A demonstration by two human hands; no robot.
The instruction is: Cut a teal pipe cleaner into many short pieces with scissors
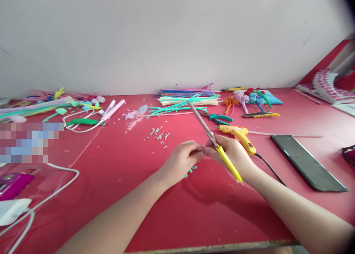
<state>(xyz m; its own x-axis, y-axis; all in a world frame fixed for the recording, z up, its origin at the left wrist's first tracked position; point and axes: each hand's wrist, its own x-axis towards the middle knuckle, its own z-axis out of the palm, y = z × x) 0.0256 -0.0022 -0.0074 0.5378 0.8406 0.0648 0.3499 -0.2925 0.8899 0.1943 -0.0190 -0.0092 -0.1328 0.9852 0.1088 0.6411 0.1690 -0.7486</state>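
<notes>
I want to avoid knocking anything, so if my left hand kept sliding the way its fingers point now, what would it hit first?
The left hand points rightward, fingertips nearly touching the right hand, which holds the yellow-handled scissors. It would probably meet that hand first; the yellow glue gun lies beyond.

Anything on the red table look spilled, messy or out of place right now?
Small teal clippings lie scattered on the red table beyond the left hand, with a pale fluffy smear farther back. The right hand holds yellow-handled scissors. Nothing looks damaged.
</notes>
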